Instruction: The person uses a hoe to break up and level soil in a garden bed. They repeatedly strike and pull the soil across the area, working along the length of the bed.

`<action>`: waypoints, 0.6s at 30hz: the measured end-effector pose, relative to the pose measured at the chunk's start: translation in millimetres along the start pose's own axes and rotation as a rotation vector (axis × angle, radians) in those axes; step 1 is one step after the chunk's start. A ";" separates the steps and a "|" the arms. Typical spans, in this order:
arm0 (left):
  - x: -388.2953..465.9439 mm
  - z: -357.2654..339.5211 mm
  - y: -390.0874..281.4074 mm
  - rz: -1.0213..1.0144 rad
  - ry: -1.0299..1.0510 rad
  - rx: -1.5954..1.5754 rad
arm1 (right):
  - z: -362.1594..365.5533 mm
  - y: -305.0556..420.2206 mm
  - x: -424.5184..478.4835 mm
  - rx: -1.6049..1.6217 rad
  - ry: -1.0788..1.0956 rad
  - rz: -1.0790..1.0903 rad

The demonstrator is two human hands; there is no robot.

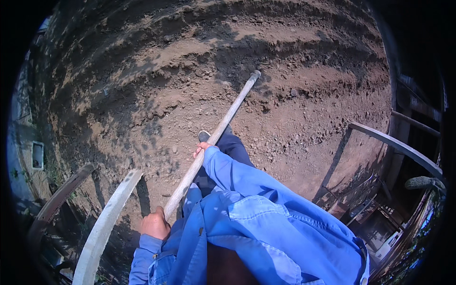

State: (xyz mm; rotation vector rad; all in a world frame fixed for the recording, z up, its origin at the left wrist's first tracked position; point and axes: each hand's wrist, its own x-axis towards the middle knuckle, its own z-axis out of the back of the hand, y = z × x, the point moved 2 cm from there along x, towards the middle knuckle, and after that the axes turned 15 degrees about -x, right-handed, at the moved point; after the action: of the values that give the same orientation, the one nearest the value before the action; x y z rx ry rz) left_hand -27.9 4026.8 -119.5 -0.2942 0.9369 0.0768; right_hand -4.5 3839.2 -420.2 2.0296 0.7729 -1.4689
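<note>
A long pale wooden tool handle (228, 115) runs slantwise from my body out to the dug soil. Around its near end my left hand (155, 225) is closed. My right hand (201, 148) grips the shaft farther forward, just above my shoe (204, 135). At the far end of the handle is a collar-like tip (255, 73), against dark loose earth. The tool's working head is not visible there, so I cannot tell its kind. Broken clods and small stones lie around it.
Dug soil ridges (285, 39) cross the ground ahead. On the left rise a pale post (107, 228) and a brown post (64, 199); another post (395, 146) leans in at right. Scrap and boards (370, 213) lie at lower right, below a green, gourd-like thing (420, 182).
</note>
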 end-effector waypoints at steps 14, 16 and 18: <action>-108.3 -8.3 37.0 0.075 -0.066 0.129 | 74.2 -17.4 36.3 -0.099 -0.063 -0.077; -131.5 -28.0 74.2 0.130 -0.100 0.206 | 80.7 -49.2 36.5 -0.059 -0.031 -0.251; -120.4 -44.1 87.6 0.075 -0.089 0.195 | 96.8 -40.0 28.3 -0.066 -0.055 -0.237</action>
State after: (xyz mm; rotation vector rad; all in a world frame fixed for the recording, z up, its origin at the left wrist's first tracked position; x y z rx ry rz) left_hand -150.6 4105.7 -66.2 -0.0744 0.8599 0.0665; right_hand -89.8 3804.5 -477.6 1.8916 1.0538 -1.5972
